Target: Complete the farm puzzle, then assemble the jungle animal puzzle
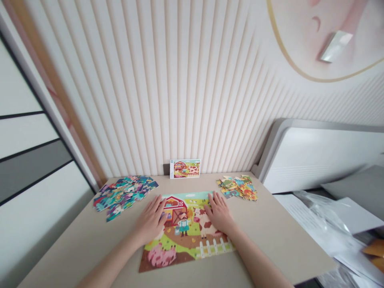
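A farm jigsaw puzzle, its pieces joined into one picture with a red barn, a farmer, a cow and pigs, lies flat on the table. My left hand rests on its left edge near the barn, fingers stretched out. Over the cow at the right side lies my right hand, flat with the fingers extended. Neither hand grips anything. Behind the puzzle, a small reference card with the same farm picture stands upright against the wall. Parts of the puzzle's left and right edges are hidden under my hands and forearms.
A pile of teal and purple puzzle pieces lies at the table's back left. Yellow and green puzzle pieces are heaped at the back right. The beige table meets a ribbed wall. Papers and clear plastic lie beyond its right edge.
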Demonstrator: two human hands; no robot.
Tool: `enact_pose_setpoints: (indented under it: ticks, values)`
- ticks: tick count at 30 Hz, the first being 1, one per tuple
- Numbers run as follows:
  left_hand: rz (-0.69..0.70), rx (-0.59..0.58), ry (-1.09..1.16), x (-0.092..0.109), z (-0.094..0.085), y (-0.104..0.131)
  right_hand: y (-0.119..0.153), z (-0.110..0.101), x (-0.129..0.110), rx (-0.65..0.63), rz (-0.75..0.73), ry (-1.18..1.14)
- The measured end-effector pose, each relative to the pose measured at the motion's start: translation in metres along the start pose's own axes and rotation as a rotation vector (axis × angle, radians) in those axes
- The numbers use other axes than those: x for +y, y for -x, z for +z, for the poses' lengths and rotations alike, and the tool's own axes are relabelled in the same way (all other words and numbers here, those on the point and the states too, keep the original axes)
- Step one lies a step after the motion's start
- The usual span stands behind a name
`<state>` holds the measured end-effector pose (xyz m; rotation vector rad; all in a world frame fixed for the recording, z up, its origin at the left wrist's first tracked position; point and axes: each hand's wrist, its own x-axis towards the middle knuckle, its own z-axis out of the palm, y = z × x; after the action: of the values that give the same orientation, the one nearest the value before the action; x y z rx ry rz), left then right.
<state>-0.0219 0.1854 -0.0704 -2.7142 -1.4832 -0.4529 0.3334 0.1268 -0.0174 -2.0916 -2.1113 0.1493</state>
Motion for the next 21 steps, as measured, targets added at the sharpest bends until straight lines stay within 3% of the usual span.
enact_pose_setpoints:
  ticks: [4, 9, 12, 15, 18, 21]
  values:
    - [0.038, 0.096, -0.033, -0.003, 0.014, 0.01, 0.01, 0.004, -0.001, 0.018, -0.013, -0.008]
    - [0.012, 0.113, -0.043, -0.003, 0.015, 0.013, 0.01, 0.006, 0.008, 0.091, 0.0, -0.075]
    - [0.015, 0.14, -0.018, -0.003, 0.015, 0.014, -0.006, -0.01, 0.047, 0.239, 0.086, -0.081]
    - [0.019, 0.149, -0.001, -0.003, 0.014, 0.015, -0.033, -0.036, 0.108, 0.348, 0.292, 0.018]
    - [-0.006, 0.138, 0.036, -0.002, 0.01, 0.014, -0.06, -0.053, 0.162, 0.22, 0.469, 0.05]
    - [-0.021, 0.121, 0.064, 0.001, 0.005, 0.015, -0.078, -0.051, 0.187, 0.11, 0.49, 0.031]
